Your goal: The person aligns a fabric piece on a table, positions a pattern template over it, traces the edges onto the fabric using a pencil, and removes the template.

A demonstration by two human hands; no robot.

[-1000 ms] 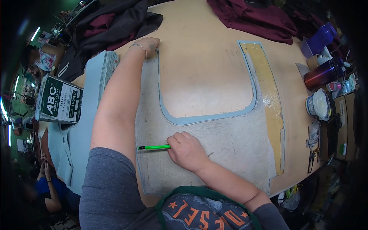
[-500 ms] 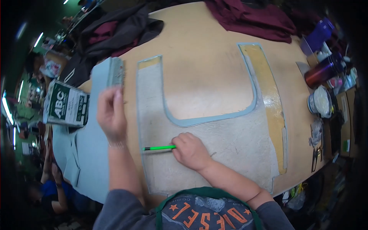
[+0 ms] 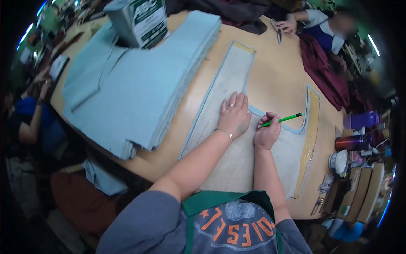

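Observation:
A worn grey-white U-shaped pattern sheet [image 3: 220, 173] with a yellowish strip down its right side lies on the table, and a rim of light-blue cloth [image 3: 292, 128] shows around its edges. My left hand [image 3: 235, 116] rests flat on the sheet near the base of its left leg, fingers stretched out. Close beside it, at the inner curve, my right hand [image 3: 267, 134] is closed around a green pencil [image 3: 287, 119]. The pencil's black end points up to the right; its tip is hidden by my fingers.
Left of the sheet lies a thick stack of light-blue cloth [image 3: 144, 80], with a green-and-white tin [image 3: 148, 23] standing on it. Across the table a co-worker's hand [image 3: 288, 24] holds scissors [image 3: 277, 33] near maroon cloth [image 3: 321, 70]. A dark tumbler [image 3: 349, 142] stands at right.
The view has swung left. My left hand has come down from the air onto the sheet. My right hand has moved up to the inner curve, still holding the pencil, now tilted up to the right.

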